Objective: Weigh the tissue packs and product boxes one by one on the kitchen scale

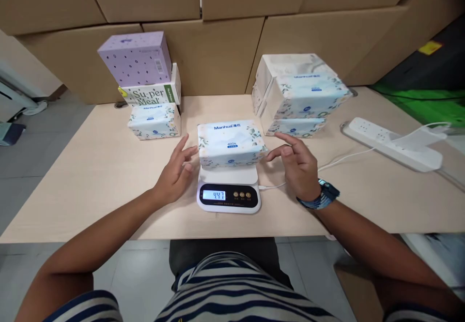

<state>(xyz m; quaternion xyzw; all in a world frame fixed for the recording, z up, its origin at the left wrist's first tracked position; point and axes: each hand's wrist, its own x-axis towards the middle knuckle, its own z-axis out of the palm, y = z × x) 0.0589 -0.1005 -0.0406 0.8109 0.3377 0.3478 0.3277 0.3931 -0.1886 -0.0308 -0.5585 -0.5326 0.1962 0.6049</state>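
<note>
A pack of Manhua tissues point(232, 140), white and pale blue with a floral print, lies flat on the white digital scale point(228, 206). The lit display point(214, 195) seems to read 4.47, with any further digit unclear. My left hand point(176, 174) is beside the pack's left end, fingers apart and holding nothing, its fingertips close to the wrapper. At the right end is my right hand point(298, 167), with its index finger stretched out and the others loosely bent. It holds nothing, and whether a fingertip touches the pack I cannot tell.
Tissue packs point(308, 97) are stacked at the back right. On the left stand a purple box point(136, 60), a Su-per Meal box point(152, 94) and another tissue pack point(154, 122). A white power strip point(392, 143) lies right, its cable point(341, 159) running toward the scale. Cardboard boxes point(210, 55) wall the back.
</note>
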